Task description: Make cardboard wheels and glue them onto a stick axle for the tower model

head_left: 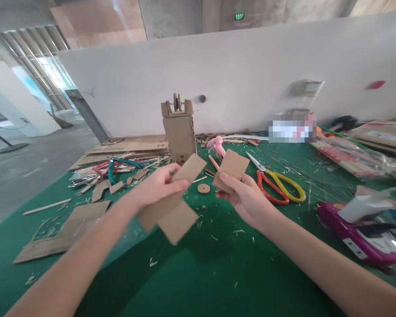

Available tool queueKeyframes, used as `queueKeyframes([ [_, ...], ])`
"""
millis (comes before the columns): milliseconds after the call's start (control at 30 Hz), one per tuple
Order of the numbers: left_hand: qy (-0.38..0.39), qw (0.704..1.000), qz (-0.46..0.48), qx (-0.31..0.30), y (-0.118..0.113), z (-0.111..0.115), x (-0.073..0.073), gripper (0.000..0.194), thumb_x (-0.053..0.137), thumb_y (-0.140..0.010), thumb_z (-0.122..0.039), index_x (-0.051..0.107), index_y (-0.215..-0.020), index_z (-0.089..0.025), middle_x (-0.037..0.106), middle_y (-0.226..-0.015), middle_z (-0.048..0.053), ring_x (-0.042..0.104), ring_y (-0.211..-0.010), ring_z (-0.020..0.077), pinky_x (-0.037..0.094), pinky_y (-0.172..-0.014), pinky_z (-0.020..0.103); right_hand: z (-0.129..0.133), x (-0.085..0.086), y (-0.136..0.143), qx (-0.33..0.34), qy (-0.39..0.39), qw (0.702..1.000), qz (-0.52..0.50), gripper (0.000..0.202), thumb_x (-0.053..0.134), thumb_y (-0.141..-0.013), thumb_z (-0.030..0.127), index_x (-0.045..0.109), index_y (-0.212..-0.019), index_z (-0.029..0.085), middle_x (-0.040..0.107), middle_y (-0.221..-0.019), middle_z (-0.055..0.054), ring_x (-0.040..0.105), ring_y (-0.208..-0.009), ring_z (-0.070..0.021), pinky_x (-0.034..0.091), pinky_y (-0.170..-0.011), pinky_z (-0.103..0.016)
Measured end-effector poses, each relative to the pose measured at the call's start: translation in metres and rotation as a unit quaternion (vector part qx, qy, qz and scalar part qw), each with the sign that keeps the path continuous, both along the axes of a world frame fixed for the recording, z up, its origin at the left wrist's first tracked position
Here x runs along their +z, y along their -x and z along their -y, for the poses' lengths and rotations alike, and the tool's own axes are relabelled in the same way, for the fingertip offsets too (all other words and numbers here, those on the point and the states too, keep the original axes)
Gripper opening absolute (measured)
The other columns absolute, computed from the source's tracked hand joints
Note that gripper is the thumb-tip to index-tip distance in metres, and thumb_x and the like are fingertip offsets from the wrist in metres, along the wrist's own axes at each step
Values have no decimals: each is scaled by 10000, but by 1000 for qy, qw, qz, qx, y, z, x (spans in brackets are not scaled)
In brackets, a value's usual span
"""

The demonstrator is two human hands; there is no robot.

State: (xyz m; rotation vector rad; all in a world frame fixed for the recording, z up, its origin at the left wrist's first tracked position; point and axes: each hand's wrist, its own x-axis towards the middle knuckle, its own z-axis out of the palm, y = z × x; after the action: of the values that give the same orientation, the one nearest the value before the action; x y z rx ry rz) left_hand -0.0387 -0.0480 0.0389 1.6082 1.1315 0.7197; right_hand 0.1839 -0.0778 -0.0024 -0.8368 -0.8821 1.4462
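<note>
My left hand (163, 185) is closed on several cardboard pieces (178, 220), which overlap at different angles in front of my fingers. Between the thumb and fingers of my right hand (242, 193) is a smaller cardboard piece (234, 165), held apart from those on the left. A small cardboard disc (203, 189) with a centre hole lies on the green table between my hands. Behind them stands a tall cardboard box (181, 134) with a pulley-like wheel (177, 102) on top. The pink glue gun (217, 144) lies just beyond my right hand.
Scissors (273, 178) with red and yellow handles lie right of my right hand. Teal-handled pliers (111, 171) and cardboard sheets (125, 145) are at the left. A purple power strip (356, 237) sits at the right. Scraps litter the green table (198, 281) before a white partition (251, 79).
</note>
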Motion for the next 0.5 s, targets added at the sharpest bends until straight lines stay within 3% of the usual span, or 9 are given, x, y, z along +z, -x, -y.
queueKeyframes([
  [33,2,998,-63,-10,15,-5,9,520,777,-635,-476,641,-1065,-218,717,-814,62,654,-599,209,450,-492,248,-3,1,-3,-34,-2,999,6,294,761,-706,299,629,-949,198,657,-940,-42,611,-838,-180,499,-614,-265],
  [133,3,982,-180,50,67,-21,28,577,816,-571,-408,659,-1112,-284,725,-862,58,662,-623,234,433,-502,253,-10,4,-11,-96,-13,995,16,305,723,-666,233,598,-944,220,622,-922,-12,575,-846,-178,495,-645,-288],
  [233,-39,954,-289,73,111,-40,26,522,810,-549,-429,707,-1044,-297,722,-864,63,663,-704,279,420,-549,274,-16,2,-17,-105,-44,991,75,319,671,-663,206,575,-967,222,604,-897,1,562,-819,-174,484,-709,-322],
  [300,-66,932,-352,56,129,-54,16,490,749,-622,-480,700,-1067,-281,723,-937,87,660,-818,315,442,-636,313,-21,-3,-20,-111,-88,973,182,259,637,-706,220,576,-957,210,601,-862,-5,560,-792,-179,470,-742,-349],
  [367,-128,905,-396,93,132,-63,7,501,708,-662,-485,674,-1100,-245,717,-979,110,635,-915,353,447,-733,366,-25,-9,-24,-126,-169,924,318,160,586,-754,205,584,-914,202,605,-865,-28,563,-818,-204,459,-781,-386],
  [433,-245,873,-393,152,119,-65,1,454,699,-675,-475,680,-1039,-204,682,-1078,146,586,-1029,385,433,-815,402,-28,-13,-27,-147,-272,845,436,156,543,-753,131,598,-880,204,610,-957,-65,554,-925,-244,449,-836,-431],
  [467,-276,874,-366,162,105,-62,0,405,665,-716,-493,683,-989,-195,676,-1075,151,585,-1027,378,432,-830,411,-28,-15,-29,-157,-318,803,479,204,528,-736,87,608,-879,208,602,-1024,-80,537,-985,-260,445,-863,-453],
  [500,-278,893,-315,161,87,-56,-1,385,621,-761,-518,679,-963,-196,678,-1049,144,601,-993,350,440,-829,409,-28,-16,-30,-165,-356,765,511,260,517,-718,48,620,-891,214,585,-1089,-90,516,-1040,-274,441,-887,-474],
])
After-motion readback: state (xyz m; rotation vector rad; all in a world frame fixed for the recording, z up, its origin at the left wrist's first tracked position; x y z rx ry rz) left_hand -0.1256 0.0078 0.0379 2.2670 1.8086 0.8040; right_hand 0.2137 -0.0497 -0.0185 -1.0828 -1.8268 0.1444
